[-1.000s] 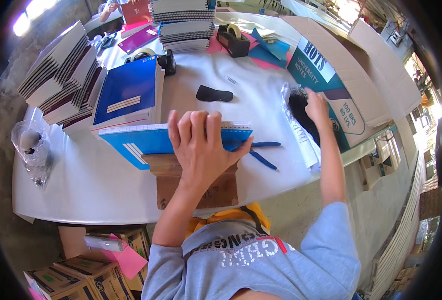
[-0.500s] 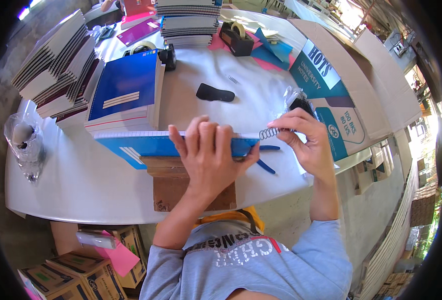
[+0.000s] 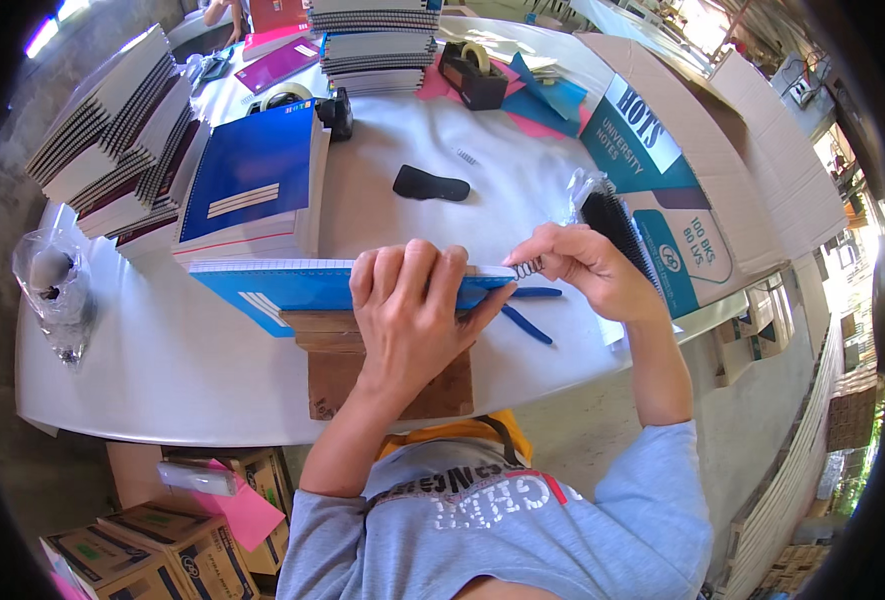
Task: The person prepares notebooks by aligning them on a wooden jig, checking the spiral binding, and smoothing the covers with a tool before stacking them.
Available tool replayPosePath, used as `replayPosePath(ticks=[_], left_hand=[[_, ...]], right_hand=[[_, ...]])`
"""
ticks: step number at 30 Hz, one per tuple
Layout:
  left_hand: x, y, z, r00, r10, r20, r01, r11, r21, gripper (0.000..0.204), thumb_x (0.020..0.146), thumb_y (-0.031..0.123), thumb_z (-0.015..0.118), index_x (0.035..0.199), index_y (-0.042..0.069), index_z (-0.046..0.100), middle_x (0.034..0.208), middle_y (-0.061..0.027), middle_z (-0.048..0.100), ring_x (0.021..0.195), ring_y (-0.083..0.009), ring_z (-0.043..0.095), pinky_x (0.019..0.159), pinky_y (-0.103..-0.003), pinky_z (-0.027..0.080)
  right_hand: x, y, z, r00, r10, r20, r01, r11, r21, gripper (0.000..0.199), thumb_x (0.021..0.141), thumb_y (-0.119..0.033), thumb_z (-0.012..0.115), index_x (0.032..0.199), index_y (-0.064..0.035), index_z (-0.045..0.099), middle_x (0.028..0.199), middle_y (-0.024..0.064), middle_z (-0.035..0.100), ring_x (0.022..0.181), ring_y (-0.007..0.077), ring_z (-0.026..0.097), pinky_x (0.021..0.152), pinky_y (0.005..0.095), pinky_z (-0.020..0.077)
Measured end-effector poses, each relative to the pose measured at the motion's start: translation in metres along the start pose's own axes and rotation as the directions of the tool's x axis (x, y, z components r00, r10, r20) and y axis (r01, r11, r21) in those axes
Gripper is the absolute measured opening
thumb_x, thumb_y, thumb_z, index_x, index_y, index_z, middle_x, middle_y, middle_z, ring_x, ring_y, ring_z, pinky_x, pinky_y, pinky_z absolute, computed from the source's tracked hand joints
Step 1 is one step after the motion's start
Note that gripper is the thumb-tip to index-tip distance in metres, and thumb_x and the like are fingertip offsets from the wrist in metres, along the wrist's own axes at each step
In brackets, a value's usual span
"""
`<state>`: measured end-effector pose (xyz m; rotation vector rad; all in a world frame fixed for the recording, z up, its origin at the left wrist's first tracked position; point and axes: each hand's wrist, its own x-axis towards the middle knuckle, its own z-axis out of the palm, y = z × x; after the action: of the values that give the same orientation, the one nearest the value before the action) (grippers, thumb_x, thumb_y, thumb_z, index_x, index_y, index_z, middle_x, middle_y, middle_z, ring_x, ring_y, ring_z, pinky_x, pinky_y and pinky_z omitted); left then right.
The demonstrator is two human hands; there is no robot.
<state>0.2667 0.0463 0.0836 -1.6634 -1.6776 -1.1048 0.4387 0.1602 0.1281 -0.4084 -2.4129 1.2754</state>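
My left hand [image 3: 412, 315] presses flat on a blue notebook [image 3: 282, 285] that rests on a wooden block [image 3: 362, 375] at the table's near edge. At the notebook's right end, my right hand [image 3: 582, 265] pinches a metal spiral wire [image 3: 527, 268] against the punched edge. Blue-handled pliers [image 3: 527, 318] lie just below the right hand on the white table [image 3: 142, 370].
A stack of blue notebooks [image 3: 252, 190] lies behind the held one, with fanned stacks [image 3: 112, 140] far left. A black object [image 3: 430, 184], tape dispenser [image 3: 472, 72], bag of black spirals [image 3: 612, 220] and open cardboard box [image 3: 702, 170] sit right. A plastic bag [image 3: 52, 290] lies left. Boxes [image 3: 142, 550] stand below.
My right hand came away from the bag of spirals on the right and brought a metal spiral to the notebook's right end. My left hand stayed pressed on the notebook.
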Motion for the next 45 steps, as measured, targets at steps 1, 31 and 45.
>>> replayPosePath(ticks=[1,31,45], left_hand=[[0.000,0.000,0.000,1.000,0.006,0.006,-0.006,1.000,-0.006,0.039,0.067,0.045,0.072,0.081,0.011,0.057,0.077,-0.0033,0.046,0.074,-0.0201,0.048,0.075,-0.035,0.034],[-0.003,-0.028,-0.026,0.999,-0.024,0.046,0.026,0.999,-0.042,0.042,0.058,0.050,0.075,0.066,0.015,0.053,0.071,-0.0003,0.047,0.073,-0.0198,0.047,0.073,-0.035,0.032],[-0.038,-0.019,-0.054,0.996,0.093,-0.004,-0.094,0.995,-0.017,0.060,0.050,0.054,0.079,0.094,0.015,0.064,0.079,0.0013,0.051,0.086,-0.0207,0.050,0.103,-0.046,0.024]], right_hand=[[-0.001,0.005,-0.001,1.000,0.001,-0.005,-0.001,1.000,0.001,0.025,0.083,0.004,0.046,0.102,-0.0001,0.062,0.069,0.0024,0.044,0.064,0.0110,0.040,0.060,0.0242,0.0355],[-0.012,-0.020,0.016,0.979,-0.187,-0.079,0.153,0.935,-0.319,0.029,0.083,-0.001,0.057,0.110,-0.0077,0.061,0.071,0.0041,0.057,0.064,0.0129,0.057,0.057,0.0256,0.0450],[0.151,0.223,0.025,0.946,0.245,-0.211,-0.320,0.621,-0.715,0.052,0.080,-0.034,0.061,0.128,-0.0168,0.047,0.130,0.0142,0.047,0.120,0.0323,0.042,0.097,0.0411,0.0372]])
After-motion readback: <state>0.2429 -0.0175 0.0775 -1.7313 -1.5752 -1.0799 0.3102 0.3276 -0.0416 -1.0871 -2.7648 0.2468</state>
